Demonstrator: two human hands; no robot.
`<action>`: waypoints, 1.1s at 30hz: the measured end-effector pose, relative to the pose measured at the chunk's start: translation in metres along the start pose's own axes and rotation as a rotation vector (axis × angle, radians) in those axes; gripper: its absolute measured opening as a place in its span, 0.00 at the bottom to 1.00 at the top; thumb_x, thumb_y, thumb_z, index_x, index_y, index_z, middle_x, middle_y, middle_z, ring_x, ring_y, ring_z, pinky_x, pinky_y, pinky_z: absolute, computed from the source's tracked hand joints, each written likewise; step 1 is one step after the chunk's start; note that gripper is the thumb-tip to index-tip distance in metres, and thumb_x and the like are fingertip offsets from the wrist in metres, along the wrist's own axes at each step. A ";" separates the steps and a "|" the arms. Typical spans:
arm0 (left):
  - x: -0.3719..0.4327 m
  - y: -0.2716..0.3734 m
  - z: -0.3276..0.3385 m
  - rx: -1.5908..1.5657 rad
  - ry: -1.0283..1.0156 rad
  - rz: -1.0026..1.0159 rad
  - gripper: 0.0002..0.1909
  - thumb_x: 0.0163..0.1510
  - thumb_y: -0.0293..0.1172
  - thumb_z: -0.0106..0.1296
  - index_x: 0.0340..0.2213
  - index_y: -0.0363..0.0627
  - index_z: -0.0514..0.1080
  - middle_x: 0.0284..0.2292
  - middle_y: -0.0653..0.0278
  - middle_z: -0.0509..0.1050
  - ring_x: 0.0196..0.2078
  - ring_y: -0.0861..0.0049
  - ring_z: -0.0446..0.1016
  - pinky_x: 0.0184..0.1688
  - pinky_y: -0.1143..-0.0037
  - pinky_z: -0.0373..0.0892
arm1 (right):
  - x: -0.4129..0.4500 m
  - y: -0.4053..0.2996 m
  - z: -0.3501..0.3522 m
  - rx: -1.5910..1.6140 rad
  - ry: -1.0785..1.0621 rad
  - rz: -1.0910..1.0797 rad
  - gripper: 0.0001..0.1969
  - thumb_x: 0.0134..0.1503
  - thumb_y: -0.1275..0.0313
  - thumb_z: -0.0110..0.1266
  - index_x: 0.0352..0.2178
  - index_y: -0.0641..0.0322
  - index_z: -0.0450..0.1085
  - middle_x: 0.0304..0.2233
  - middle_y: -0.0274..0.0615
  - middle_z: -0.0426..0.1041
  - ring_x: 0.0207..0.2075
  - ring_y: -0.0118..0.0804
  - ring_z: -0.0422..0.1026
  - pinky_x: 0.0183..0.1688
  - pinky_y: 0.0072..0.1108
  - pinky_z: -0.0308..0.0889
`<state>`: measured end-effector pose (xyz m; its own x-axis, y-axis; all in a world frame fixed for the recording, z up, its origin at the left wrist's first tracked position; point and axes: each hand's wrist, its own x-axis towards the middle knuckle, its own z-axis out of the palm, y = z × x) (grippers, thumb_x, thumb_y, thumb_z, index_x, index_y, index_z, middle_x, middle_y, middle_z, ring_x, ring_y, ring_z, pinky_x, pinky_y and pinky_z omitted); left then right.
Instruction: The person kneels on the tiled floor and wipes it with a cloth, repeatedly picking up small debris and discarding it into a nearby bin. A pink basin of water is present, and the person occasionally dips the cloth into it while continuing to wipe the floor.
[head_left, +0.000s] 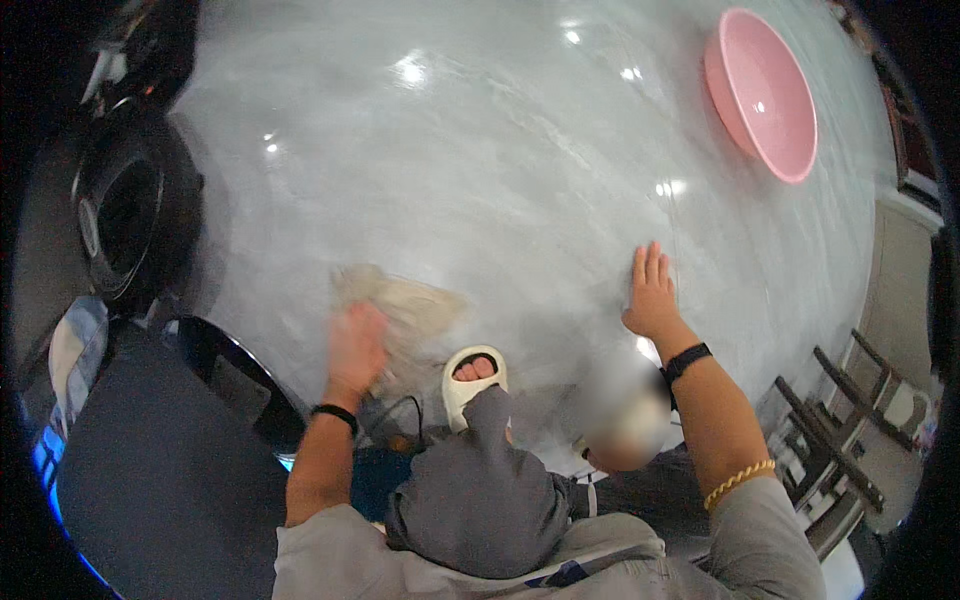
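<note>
My left hand (358, 345) is blurred and lies over the near left end of a beige cloth (420, 304) on the glossy grey floor (487, 202). Whether its fingers grip the cloth or only press on it cannot be told. My right hand (651, 289) rests palm down on the floor with its fingers extended, nothing in it, a dark band at the wrist. Between my arms a foot in a cream slide sandal (475, 382) stands just right of the cloth. Beyond my right hand, toward the upper right, stands a pink plastic basin (780, 105).
A black rounded object (191, 172) stands at the left, above a dark grey surface (165, 465). A dark cable (420, 420) lies near my left wrist. Dark wooden furniture bars (832, 435) show at the lower right. A blurred patch hides something below my right hand.
</note>
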<state>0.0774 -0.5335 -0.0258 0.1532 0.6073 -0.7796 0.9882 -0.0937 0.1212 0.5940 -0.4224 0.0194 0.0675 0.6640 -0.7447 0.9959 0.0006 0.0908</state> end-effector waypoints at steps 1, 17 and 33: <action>0.016 -0.018 -0.008 -0.033 0.234 -0.102 0.34 0.63 0.39 0.44 0.67 0.40 0.56 0.71 0.50 0.51 0.74 0.53 0.46 0.73 0.53 0.41 | -0.001 -0.002 -0.001 -0.014 -0.035 0.022 0.57 0.49 0.76 0.63 0.72 0.66 0.32 0.74 0.61 0.27 0.74 0.66 0.34 0.71 0.47 0.45; 0.179 0.036 -0.184 0.114 0.879 0.003 0.32 0.65 0.37 0.41 0.67 0.37 0.56 0.70 0.54 0.52 0.74 0.58 0.47 0.73 0.54 0.41 | -0.005 0.007 0.007 -0.056 0.045 -0.035 0.69 0.41 0.55 0.77 0.72 0.59 0.34 0.75 0.54 0.32 0.74 0.61 0.36 0.73 0.44 0.46; 0.186 0.371 -0.125 -0.097 0.620 1.186 0.29 0.57 0.28 0.48 0.61 0.40 0.66 0.66 0.56 0.63 0.69 0.65 0.60 0.72 0.58 0.50 | -0.026 0.037 0.077 0.531 0.125 0.460 0.76 0.36 0.45 0.77 0.71 0.71 0.32 0.74 0.63 0.30 0.75 0.59 0.31 0.72 0.49 0.41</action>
<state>0.4724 -0.3567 -0.0493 0.8604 0.4559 0.2278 0.2517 -0.7688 0.5878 0.6336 -0.4971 -0.0093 0.5126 0.5902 -0.6236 0.7651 -0.6436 0.0197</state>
